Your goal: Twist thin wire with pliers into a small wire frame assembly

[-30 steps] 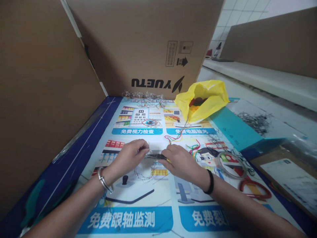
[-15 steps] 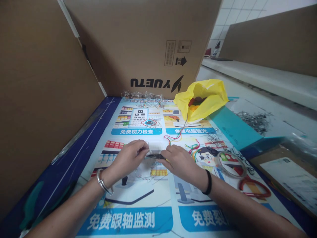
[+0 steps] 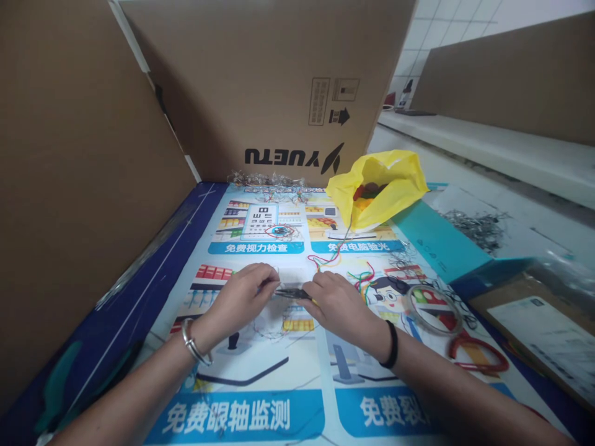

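Holding pliers (image 3: pixel 290 293), the right grip (image 3: pixel 335 301) mostly hides them.

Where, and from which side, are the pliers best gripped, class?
Probably by the handles, from the right. The pliers point their slim jaws left, toward the left hand, so the handle end faces the right hand, which wraps around it and hides most of it.

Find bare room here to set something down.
Likely room: the white ledge, right of the dark flat item; a small patch of printed sheet between the right forearm and blue caption band. Crowded: around the pliers; right of the right hand, among coloured cords, clear ring and red loop; at the back, by wire tangle and yellow bag.
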A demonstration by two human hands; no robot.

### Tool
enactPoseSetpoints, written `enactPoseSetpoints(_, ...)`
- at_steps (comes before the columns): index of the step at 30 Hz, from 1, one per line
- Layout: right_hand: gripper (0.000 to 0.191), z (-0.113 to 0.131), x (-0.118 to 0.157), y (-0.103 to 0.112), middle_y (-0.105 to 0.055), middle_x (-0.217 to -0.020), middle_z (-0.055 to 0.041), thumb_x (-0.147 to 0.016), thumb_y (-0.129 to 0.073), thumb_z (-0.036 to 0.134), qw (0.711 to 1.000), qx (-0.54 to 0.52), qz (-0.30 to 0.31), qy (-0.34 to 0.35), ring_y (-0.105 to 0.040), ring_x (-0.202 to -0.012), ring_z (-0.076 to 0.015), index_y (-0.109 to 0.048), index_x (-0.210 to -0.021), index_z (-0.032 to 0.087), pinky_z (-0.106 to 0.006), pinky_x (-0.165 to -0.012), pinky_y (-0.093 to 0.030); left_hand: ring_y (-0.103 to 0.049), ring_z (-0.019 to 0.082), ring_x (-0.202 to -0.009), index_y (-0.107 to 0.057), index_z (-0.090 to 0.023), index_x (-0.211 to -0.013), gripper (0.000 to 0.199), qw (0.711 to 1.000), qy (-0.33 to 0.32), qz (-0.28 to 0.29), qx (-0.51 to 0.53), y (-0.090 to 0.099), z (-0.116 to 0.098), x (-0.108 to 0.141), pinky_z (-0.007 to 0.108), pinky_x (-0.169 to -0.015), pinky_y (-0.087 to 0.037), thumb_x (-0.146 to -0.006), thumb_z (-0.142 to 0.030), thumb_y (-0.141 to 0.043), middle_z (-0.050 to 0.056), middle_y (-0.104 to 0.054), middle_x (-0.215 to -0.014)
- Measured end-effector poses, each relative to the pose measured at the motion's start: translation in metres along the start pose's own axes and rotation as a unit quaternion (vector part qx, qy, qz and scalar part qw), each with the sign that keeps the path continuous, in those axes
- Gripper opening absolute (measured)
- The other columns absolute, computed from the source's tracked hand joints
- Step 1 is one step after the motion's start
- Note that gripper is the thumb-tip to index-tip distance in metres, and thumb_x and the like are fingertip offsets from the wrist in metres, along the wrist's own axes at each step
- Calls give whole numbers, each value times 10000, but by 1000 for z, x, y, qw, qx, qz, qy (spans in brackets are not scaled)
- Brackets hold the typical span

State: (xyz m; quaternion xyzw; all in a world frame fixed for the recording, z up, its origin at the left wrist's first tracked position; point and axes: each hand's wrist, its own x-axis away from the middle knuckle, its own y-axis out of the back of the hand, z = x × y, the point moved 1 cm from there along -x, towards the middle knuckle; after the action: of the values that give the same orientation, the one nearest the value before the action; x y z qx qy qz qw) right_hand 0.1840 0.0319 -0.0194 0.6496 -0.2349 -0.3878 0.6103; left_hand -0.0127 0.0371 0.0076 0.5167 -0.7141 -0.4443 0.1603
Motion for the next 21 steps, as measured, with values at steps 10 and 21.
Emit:
enactPoseSetpoints(10, 239, 1, 1, 0, -560, -797, -52, -884, -455, 381, 1000, -3, 6, 2, -501, -787, -192, -582, -848, 180, -294, -683, -339, -513, 143, -743, -528, -184, -781, 115, 1000, -14, 1, -4, -1, 1, 2, 268, -671, -383, -831, -108, -456, -6, -559, -763)
enactPoseSetpoints(21, 212, 1, 0, -1, -561, -800, -48, -883, -464, 368, 1000, 0, 4, 12, -496, -779, -189, -573, -869, 186, -291, -674, -335, -509, 144, -720, -515, -181, -777, 117, 999, -35, -23, -2, -3, 4, 2, 274, -654, -387, -825, -87, -465, -9, -550, -743)
